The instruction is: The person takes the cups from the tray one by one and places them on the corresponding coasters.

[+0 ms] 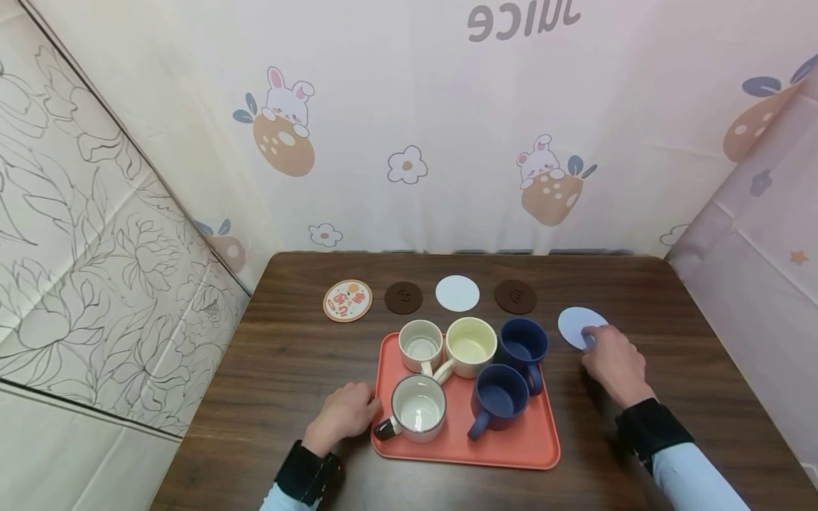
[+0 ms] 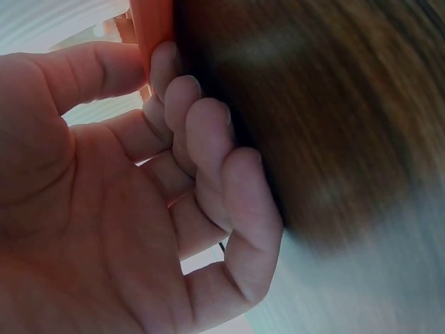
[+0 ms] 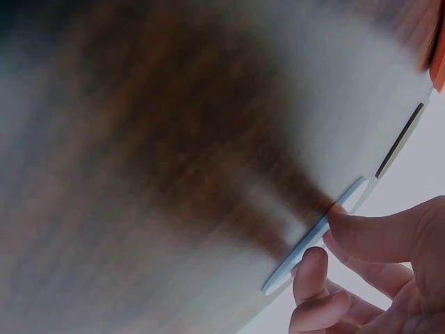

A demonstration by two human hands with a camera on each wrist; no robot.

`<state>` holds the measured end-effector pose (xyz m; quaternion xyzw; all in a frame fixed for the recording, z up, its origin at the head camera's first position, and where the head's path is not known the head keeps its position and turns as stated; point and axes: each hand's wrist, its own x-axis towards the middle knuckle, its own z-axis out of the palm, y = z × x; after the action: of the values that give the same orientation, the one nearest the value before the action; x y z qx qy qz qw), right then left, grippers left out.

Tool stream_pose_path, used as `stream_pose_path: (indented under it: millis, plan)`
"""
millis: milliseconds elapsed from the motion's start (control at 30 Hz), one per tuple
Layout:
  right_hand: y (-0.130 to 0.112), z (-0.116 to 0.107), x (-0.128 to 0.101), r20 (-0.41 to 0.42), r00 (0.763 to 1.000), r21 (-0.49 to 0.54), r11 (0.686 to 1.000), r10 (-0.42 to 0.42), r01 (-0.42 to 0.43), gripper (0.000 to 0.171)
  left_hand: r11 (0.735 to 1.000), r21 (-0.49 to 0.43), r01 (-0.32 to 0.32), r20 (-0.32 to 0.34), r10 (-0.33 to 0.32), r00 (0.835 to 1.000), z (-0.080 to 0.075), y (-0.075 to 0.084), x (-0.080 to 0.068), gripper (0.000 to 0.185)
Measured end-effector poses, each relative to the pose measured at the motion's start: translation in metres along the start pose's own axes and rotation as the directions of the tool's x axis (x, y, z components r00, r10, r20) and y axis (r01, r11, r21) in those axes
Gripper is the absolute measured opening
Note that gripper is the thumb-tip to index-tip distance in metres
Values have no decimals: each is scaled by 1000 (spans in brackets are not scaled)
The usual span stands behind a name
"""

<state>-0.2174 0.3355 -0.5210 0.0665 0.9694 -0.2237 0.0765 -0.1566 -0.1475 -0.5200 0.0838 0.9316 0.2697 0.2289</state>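
My left hand (image 1: 347, 413) holds the left rim of the coral tray (image 1: 473, 452), thumb and forefinger at the edge in the left wrist view. My right hand (image 1: 616, 360) touches the right-hand white coaster (image 1: 575, 321) with its fingertips; the coaster lies on the table. Several mugs stand on the tray: a cream mug (image 1: 415, 337), a pale yellow mug (image 1: 471, 341), two dark blue mugs, one behind (image 1: 520, 339) and one in front (image 1: 500, 397), and a white mug (image 1: 418, 408) with a black-tipped handle near my left hand.
Behind the tray lie a patterned coaster (image 1: 348, 301), a brown coaster (image 1: 403, 298), another white coaster (image 1: 456, 293) and a second brown coaster (image 1: 515, 297) in a row. The dark wooden table (image 1: 268, 376) ends at a printed curtain (image 1: 409, 106) at the back.
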Motion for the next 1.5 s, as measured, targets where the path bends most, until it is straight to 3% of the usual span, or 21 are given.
stream_pose_path:
  millis: [767, 1167, 1500]
  plan:
    - [-6, 2, 35, -41, 999, -2, 1000, -4, 4, 51, 999, 5, 54, 24, -55, 998, 2, 0, 2, 25]
    - [-9, -3, 57, -24, 999, -7, 999, 49, -49, 54, 999, -15, 40, 9, -40, 999, -1, 2, 2, 23]
    - [-10, -3, 62, -27, 998, 8, 998, 65, -64, 55, 999, -23, 36, 1, -36, 999, 0, 0, 2, 21]
